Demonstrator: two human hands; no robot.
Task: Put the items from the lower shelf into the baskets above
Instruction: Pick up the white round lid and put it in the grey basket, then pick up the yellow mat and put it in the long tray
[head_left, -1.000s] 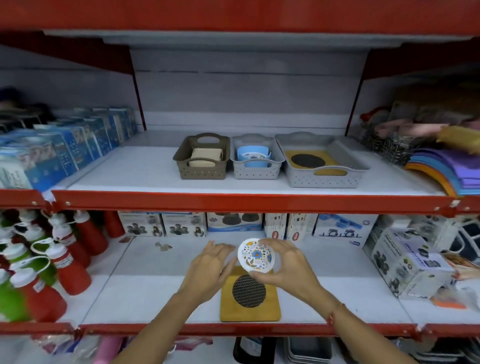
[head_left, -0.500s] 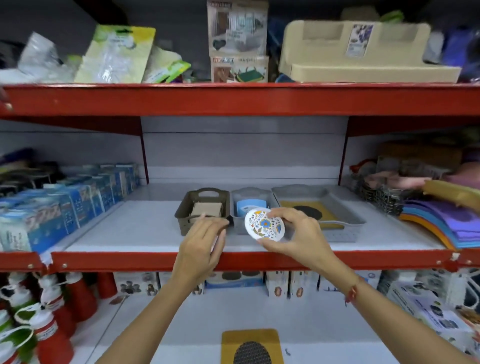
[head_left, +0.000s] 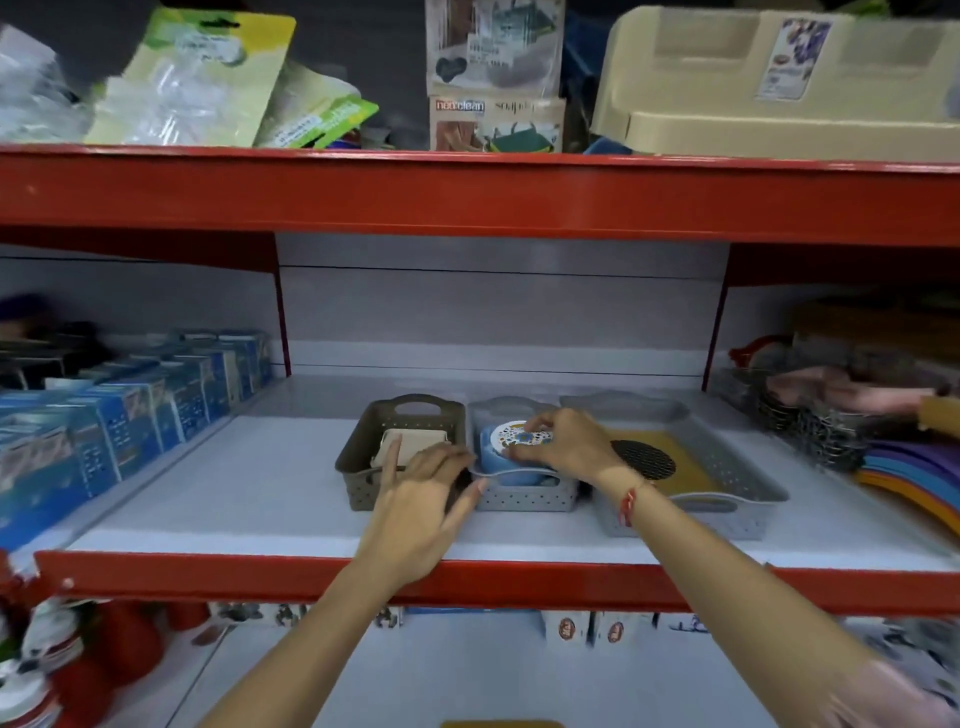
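**Patterned disc set onto the blue tub in the middle basket**

Patterned disc (head_left: 521, 434), white with blue and yellow marks, lies on top of a blue tub (head_left: 493, 457) inside the small grey middle basket (head_left: 524, 496). The right hand (head_left: 563, 444) reaches over that basket with its fingertips pinched on the disc's edge. The left hand (head_left: 423, 499) is spread and grips nothing; its fingers rest near the seam between the brown basket (head_left: 358, 467) and the middle one, its thumb near the grey rim.

Three baskets stand side by side on the white shelf (head_left: 234, 499), touching or nearly so. The brown one holds a beige square piece (head_left: 410, 447). The wide grey tray (head_left: 727, 499) on the right holds a yellow board with a dark round mesh (head_left: 644, 460).

Open shelf runs left of the brown basket up to a row of blue boxes (head_left: 124, 415), and behind the baskets to the back wall. Right of the tray, a narrow strip separates it from stacked coloured mats (head_left: 914, 473). Both forearms cross the red front lip (head_left: 260, 577). Overhead, the next red beam (head_left: 467, 197) leaves clear height above the baskets.
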